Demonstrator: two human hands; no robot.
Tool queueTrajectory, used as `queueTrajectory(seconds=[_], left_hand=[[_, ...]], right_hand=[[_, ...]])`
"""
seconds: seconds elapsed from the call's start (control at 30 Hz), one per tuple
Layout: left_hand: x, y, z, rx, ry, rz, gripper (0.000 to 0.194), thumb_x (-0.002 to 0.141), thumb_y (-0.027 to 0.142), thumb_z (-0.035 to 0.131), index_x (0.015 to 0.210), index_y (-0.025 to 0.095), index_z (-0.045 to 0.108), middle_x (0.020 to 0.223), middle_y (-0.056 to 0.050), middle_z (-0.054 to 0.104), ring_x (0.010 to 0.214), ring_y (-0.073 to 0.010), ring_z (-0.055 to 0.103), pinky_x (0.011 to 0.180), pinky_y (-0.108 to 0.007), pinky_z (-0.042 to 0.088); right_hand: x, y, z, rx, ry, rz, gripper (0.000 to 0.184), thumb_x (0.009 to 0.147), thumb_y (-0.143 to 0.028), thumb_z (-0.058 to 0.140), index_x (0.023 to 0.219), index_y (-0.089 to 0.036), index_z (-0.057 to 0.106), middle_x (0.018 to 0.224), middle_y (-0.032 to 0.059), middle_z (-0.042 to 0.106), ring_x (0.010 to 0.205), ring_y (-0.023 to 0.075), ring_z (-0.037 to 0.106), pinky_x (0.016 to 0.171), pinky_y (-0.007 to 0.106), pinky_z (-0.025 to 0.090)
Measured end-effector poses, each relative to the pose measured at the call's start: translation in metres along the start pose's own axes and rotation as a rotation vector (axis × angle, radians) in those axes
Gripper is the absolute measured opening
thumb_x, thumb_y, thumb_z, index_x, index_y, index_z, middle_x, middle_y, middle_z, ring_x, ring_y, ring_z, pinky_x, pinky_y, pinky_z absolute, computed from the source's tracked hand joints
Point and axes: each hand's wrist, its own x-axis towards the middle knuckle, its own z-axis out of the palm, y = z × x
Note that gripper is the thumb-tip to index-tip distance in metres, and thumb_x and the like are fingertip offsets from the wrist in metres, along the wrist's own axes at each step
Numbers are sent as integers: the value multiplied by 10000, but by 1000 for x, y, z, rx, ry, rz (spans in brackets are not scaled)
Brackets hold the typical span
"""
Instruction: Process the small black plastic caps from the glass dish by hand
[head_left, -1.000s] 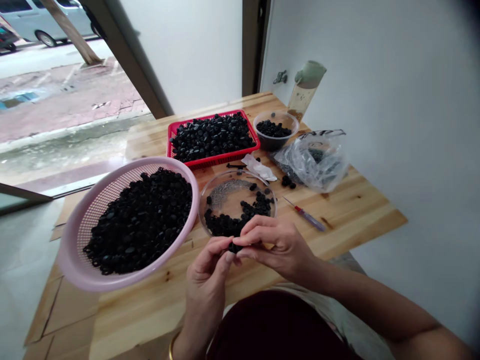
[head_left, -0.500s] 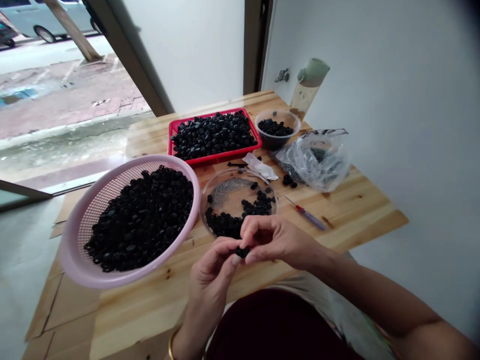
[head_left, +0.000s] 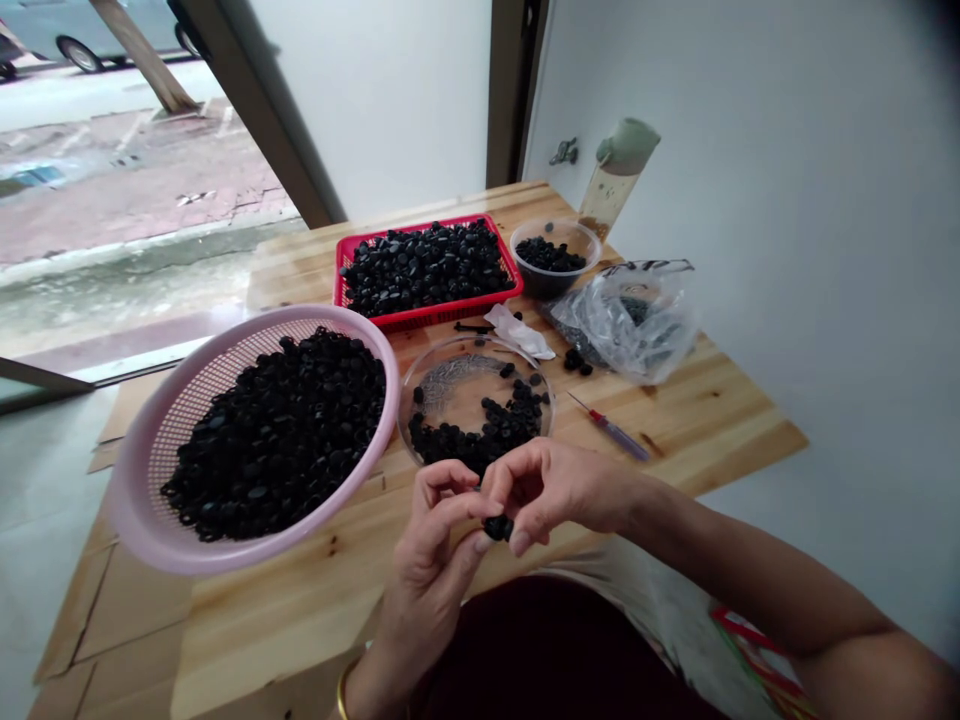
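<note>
Between my two hands, over the table's near edge, is a small round black part (head_left: 496,527). My left hand (head_left: 439,540) pinches it from the left with thumb and forefinger. From the right, the thumb and fingertips of my right hand (head_left: 562,490) close on the same part. Its details are partly covered by my fingers. Just beyond my hands lies a clear round dish (head_left: 406,400) with loose black pieces (head_left: 517,415) along its near and right sides and a heap of fine, thin pieces (head_left: 457,382) at the back.
On the left stands a pink basket (head_left: 131,500) full of black parts. A red basket (head_left: 450,313) of black pieces, a plastic bowl (head_left: 592,243), a water bottle (head_left: 611,190) and a clear bag (head_left: 652,335) stand farther back. A screwdriver (head_left: 611,428) lies right of the dish.
Both hands have shifted slightly right and toward me with the black part. The fingers of my right hand have changed their hold, and more of the part shows.
</note>
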Motion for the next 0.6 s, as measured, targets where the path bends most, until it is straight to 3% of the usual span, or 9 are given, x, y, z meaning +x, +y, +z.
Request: queueTrajectory(seconds=[0.13,0.37,0.6], left_hand=[[1,2,-5,-11,-59,36,238,994,199,628,1148,337,745,1188,-71,547,1096,-209,592,970,-342,533],[3,5,-8,1,-82,19,260,994,175,615,1169,334,722,1183,-70,565,1146,-215,594,1000,-335,527],[2,6,-5,39,-70,16,276,1007,157,586,1186,337,694,1206,-63,557,1206,-205,552,1051,-306,486]], right_hand=[[0,2,4,15,-12,-13,394,465,-126,980,715,-158,678,624,-85,667,502,45,555,484,154,422],[-1,6,9,36,-52,-53,396,588,-182,945,791,-180,605,613,-105,633,454,46,546,437,151,422],[-1,12,16,168,9,-67,421,594,-213,934,789,-188,562,613,-109,614,367,38,497,344,142,393]])
